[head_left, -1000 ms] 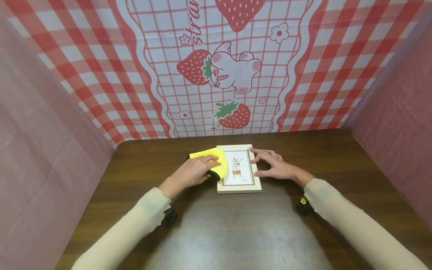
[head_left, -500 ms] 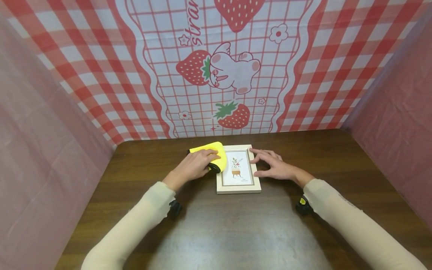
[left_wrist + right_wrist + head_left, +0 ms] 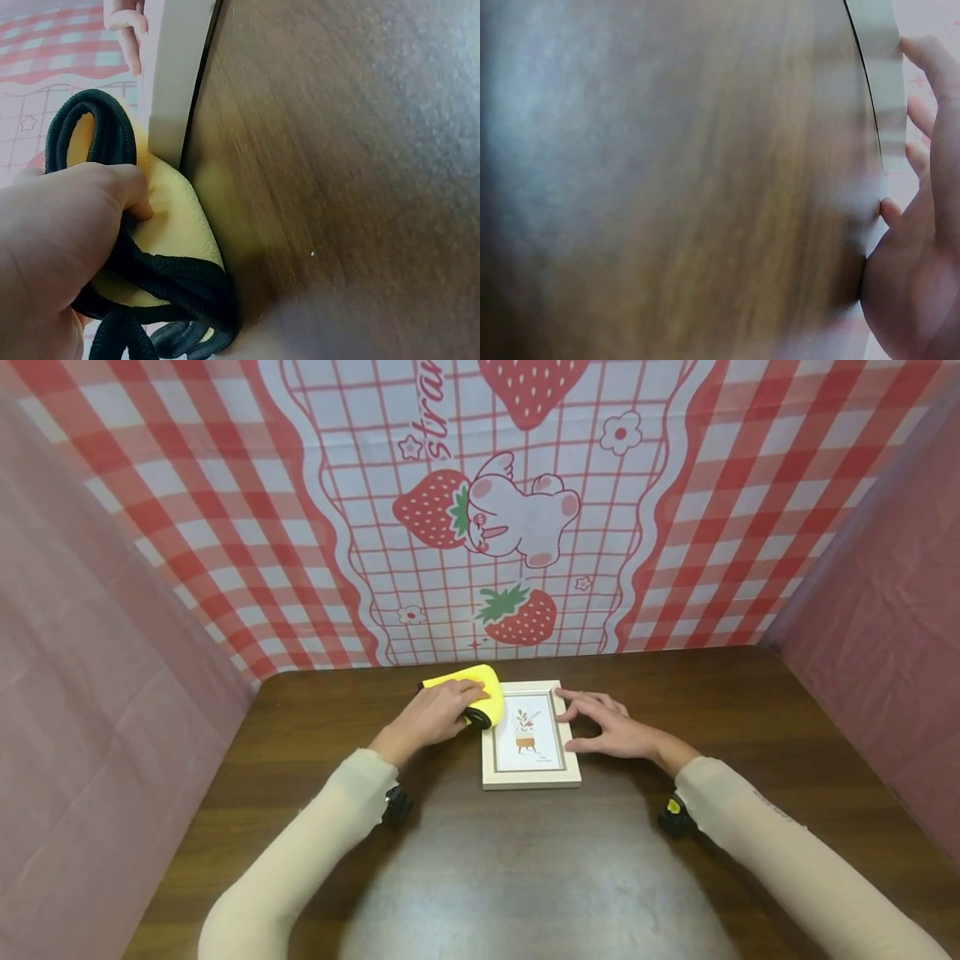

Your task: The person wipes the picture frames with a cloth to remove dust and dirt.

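Note:
A cream picture frame [image 3: 531,780] with a potted-plant print lies flat on the table. My left hand [image 3: 433,714] grips a folded yellow cloth [image 3: 489,685] with black edging, which lies over the upper left side of the frame. In the left wrist view the thumb presses into the folded cloth [image 3: 176,217] beside the frame's edge [image 3: 169,90]. My right hand [image 3: 611,729] rests along the frame's right side, its fingertips and thumb touching the border. The right wrist view shows those fingers [image 3: 930,67] against the frame's side [image 3: 881,67].
The dark wooden table [image 3: 540,877] reaches back to a red-and-white checked strawberry curtain [image 3: 480,510]. Pink cloth walls [image 3: 90,693] stand on both sides. A small black device sits at each wrist.
My left hand has slid the cloth away from me, up the frame's left side toward its upper left corner. The right hand and the frame stay where they were.

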The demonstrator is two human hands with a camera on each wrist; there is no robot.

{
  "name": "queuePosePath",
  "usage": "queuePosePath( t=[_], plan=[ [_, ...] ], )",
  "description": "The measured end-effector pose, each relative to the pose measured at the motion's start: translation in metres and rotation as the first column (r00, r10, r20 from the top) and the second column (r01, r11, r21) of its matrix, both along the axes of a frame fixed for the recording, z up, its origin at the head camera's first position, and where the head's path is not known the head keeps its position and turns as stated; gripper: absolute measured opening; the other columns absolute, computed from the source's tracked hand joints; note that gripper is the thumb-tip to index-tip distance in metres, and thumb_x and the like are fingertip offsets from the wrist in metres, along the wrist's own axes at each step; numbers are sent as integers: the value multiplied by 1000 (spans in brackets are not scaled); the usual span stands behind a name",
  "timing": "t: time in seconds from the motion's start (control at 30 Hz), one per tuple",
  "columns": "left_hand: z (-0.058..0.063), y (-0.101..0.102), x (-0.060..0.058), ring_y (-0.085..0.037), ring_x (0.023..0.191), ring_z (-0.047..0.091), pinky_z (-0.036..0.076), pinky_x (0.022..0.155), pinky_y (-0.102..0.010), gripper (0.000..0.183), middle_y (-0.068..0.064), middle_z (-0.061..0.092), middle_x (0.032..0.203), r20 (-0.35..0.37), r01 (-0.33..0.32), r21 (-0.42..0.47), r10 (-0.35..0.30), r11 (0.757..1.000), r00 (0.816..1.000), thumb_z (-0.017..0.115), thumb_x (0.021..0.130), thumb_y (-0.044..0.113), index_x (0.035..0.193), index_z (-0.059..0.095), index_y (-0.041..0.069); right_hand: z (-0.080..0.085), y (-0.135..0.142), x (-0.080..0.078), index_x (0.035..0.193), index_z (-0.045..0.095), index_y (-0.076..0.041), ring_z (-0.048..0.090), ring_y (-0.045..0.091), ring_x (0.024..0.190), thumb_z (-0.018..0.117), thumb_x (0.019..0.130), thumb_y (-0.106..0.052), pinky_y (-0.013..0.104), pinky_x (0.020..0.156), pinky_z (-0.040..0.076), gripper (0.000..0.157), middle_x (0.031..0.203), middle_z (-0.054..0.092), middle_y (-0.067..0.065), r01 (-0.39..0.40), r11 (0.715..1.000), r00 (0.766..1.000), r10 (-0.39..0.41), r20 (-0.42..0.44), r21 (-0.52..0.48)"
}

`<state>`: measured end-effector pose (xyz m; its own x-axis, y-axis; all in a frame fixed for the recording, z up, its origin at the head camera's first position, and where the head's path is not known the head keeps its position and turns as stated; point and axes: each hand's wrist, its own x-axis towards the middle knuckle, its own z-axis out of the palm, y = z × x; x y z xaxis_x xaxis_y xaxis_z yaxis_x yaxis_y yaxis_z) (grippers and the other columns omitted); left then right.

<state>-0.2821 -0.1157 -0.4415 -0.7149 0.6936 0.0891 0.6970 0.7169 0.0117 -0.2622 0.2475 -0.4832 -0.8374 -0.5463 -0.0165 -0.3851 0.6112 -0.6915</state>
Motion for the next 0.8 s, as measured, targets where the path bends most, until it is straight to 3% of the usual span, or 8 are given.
queuePosePath(
  t=[0.33, 0.37, 0.6, 0.77, 0.8],
  plan=[
    [-1, 0, 0, -35, 147, 68, 57, 124, -51, 57, -15, 65, 164, 9, -6, 0, 6, 1000, 1000, 83, 100, 9, 155, 67, 10, 0, 1, 1, 126, 72, -25, 23, 56, 163, 85, 97, -46, 88, 122, 12, 39, 187, 32, 13, -12, 1000, 1000, 11, -20, -26],
    [-9, -2, -7, -33, 148, 67, 56, 125, -49, 58, -13, 65, 165, 3, 7, 14, -7, 1000, 1000, 82, 101, 12, 156, 66, 11, 0, 1, 1, 126, 72, -25, 23, 56, 162, 85, 97, -47, 88, 121, 12, 39, 186, 33, 13, -13, 1000, 1000, 12, -25, -28],
    [-15, -6, -8, -36, 147, 68, 58, 122, -53, 60, -17, 66, 164, 36, 30, 64, -32, 998, 999, 84, 97, 9, 155, 66, 9, -5, 2, 0, 127, 71, -25, 24, 57, 160, 85, 97, -46, 88, 119, 13, 39, 187, 34, 9, -20, 999, 998, 18, -54, -33],
    [-57, -16, -31, -34, 151, 64, 55, 125, -54, 67, -11, 62, 169, 60, 46, 124, -54, 991, 997, 86, 96, 14, 159, 63, 17, -5, 2, 1, 127, 71, -25, 24, 57, 159, 84, 98, -47, 88, 118, 13, 38, 187, 34, 9, -24, 999, 998, 22, -54, -35],
    [-56, -15, -29, -33, 152, 64, 55, 126, -53, 67, -11, 61, 169, 39, 54, 108, -58, 993, 998, 85, 97, 15, 160, 62, 17, -4, 2, 1, 127, 71, -25, 24, 57, 160, 84, 98, -47, 88, 119, 13, 38, 187, 33, 10, -22, 999, 998, 20, -52, -33]
  ],
)
